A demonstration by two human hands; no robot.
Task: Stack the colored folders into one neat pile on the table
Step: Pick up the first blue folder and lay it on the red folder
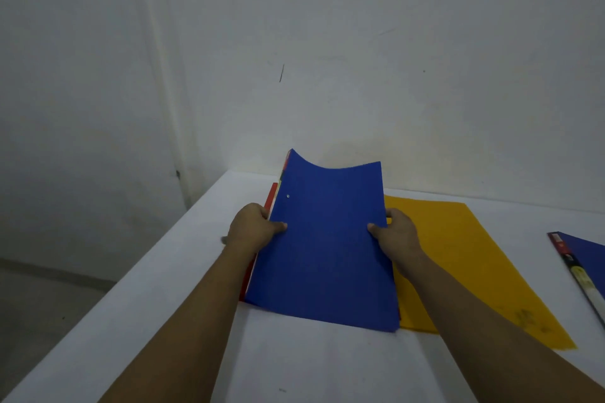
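A blue folder [327,249] is held by both its long edges, its far end lifted and bowed, its near end resting on the white table [163,288]. My left hand [253,227] grips the left edge, thumb on top. My right hand [397,235] grips the right edge. Under the blue folder lies a red folder [271,198], only a thin strip of it showing at the left. A yellow folder [465,262] lies flat to the right, partly under the blue one. Another blue folder [586,255] with a dark spine lies at the far right edge.
A white wall [327,42] stands close behind the table's far edge. The table's left edge runs diagonally, with grey floor [39,288] beyond it. Bare white table surface lies in front of the folders, between my forearms.
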